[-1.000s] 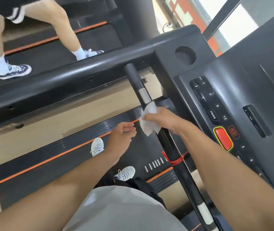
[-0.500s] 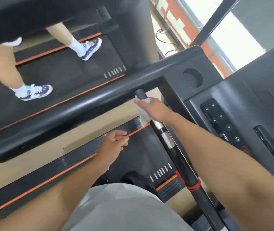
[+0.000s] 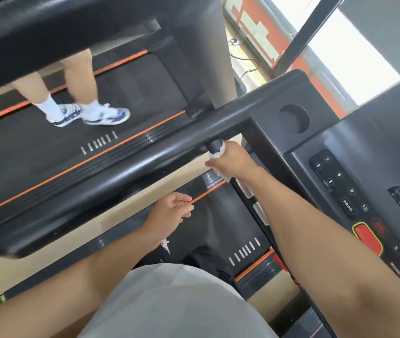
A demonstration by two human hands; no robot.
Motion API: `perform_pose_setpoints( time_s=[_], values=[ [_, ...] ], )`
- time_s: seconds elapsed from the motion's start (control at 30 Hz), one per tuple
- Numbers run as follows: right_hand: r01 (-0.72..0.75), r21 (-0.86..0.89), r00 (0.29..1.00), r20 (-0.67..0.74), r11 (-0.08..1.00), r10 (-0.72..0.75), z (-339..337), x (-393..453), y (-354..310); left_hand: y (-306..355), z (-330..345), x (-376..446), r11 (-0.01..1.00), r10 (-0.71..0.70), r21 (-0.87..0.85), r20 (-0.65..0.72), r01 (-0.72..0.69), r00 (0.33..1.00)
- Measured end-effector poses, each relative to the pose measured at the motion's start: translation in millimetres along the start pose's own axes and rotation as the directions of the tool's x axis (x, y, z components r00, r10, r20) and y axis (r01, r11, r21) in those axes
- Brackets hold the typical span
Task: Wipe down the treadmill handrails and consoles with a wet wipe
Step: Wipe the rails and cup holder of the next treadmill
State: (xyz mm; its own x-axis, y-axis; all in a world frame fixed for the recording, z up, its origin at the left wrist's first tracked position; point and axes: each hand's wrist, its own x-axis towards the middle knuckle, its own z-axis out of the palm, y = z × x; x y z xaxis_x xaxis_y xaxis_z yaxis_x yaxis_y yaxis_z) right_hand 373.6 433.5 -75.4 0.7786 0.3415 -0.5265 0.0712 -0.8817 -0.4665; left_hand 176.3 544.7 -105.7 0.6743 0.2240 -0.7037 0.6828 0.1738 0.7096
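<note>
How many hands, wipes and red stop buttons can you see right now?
Hands: 2, left hand free, right hand gripping the wipe around the grip bar
Wet wipe: 1
Red stop button: 1
Total: 4

The right hand [image 3: 233, 161] grips a wet wipe [image 3: 214, 156] around the handrail [image 3: 214, 145]; the left hand [image 3: 169, 213] hangs loose.

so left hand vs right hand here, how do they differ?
The right hand grips the wipe around the thin bar near its top end; the left hand holds nothing. Right fingers curl tight; left fingers hang relaxed, touching no rail. The right reaches further forward than the left. Both are bare.
</note>
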Motion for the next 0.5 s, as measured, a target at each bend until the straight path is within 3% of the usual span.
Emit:
perform_pose_setpoints(
  time_s=[0.13, 0.3, 0.37, 0.5],
  values=[
    [-0.112, 0.260, 0.978, 0.202, 0.959, 0.059, -8, -6, 12, -1, 9, -11, 0.999, 0.025, 0.035, -0.021, -0.024, 0.999],
    [-0.131, 0.304, 0.945, 0.325, 0.944, 0.026, -14, -25, 24, -16, 31, -36, 0.999, 0.026, 0.041, -0.024, -0.025, 0.999],
    [-0.131, 0.255, 0.940, 0.338, 0.958, 0.038, -17, -35, 30, -25, 42, -49, 0.999, 0.027, 0.042, -0.042, -0.025, 0.999],
    [-0.085, -0.002, 0.931, 0.356, 0.996, 0.080, -27, -72, 57, -48, 66, -71, 1.000, 0.016, -0.008, -0.064, -0.016, 0.998]
  ],
)
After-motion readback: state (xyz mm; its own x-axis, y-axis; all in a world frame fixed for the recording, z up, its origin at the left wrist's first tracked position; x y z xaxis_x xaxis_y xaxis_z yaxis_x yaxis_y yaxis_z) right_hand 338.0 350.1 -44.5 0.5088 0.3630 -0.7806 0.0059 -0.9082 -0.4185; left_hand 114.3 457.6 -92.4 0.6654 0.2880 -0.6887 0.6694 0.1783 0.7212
